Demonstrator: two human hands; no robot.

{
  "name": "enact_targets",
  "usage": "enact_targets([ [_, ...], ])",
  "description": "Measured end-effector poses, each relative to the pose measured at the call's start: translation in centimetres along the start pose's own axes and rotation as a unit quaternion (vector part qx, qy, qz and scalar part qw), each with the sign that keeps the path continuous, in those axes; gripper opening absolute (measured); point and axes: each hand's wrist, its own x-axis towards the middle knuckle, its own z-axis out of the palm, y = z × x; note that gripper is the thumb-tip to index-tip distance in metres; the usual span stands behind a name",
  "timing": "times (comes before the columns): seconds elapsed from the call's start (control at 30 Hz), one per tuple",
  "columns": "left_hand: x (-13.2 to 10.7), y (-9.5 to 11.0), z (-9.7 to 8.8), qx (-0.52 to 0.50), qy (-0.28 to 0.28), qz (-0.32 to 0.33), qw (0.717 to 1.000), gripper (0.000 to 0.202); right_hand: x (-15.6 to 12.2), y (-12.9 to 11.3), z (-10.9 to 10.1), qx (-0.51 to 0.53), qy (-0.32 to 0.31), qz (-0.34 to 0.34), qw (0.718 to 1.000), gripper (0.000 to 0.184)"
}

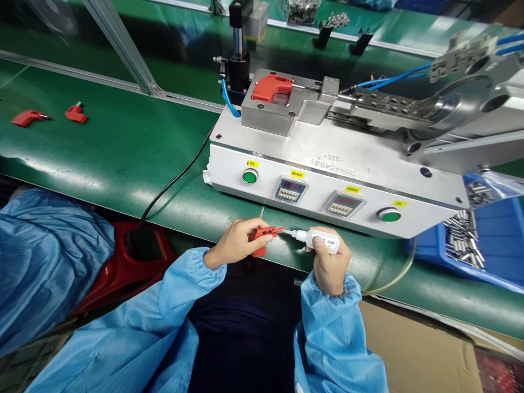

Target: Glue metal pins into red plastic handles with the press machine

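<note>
Red plastic pistol-shaped parts in view: four. One, the held red part (258, 234), is in the left hand (241, 240), thumb and fingers closed on it, above the near edge of the green bench top (123, 147). One, the seated red part (271, 87), lies in a grey metal block (266, 117) on the machine. Two lie apart on the bench at left: a longer red part (28, 118) and a shorter red part (76, 113).

White plastic squeeze bottles: one (331, 244), gripped in the right hand (331, 267), thumb pressed along its side. Its narrow nozzle points at the tip of the held part; contact cannot be determined.

White-fronted metal machines: one (315, 164), carrying two round green buttons (250, 176), two digital counters (291, 190) and four yellow labels (297, 174).

Blue plastic bins: one (505, 240), containing numerous silvery metal cylinders (464, 240), overlapping and not countable.
</note>
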Motion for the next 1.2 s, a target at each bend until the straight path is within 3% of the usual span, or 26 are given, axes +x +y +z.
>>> enact_targets([
  [0.97,0.04,0.1,0.01,-0.005,0.002,0.002,1.0,0.025,-0.25,0.29,-0.18,-0.02,0.003,-0.007,1.0,0.042],
  [1.1,0.18,0.06,-0.06,-0.01,0.004,-0.005,1.0,0.025,0.18,0.01,-0.2,0.032,0.012,0.003,0.999,0.046],
  [1.2,0.16,-0.12,-0.08,-0.016,0.002,-0.01,1.0,0.024,0.34,-0.28,-0.28,0.077,-0.026,0.022,0.996,0.046],
])
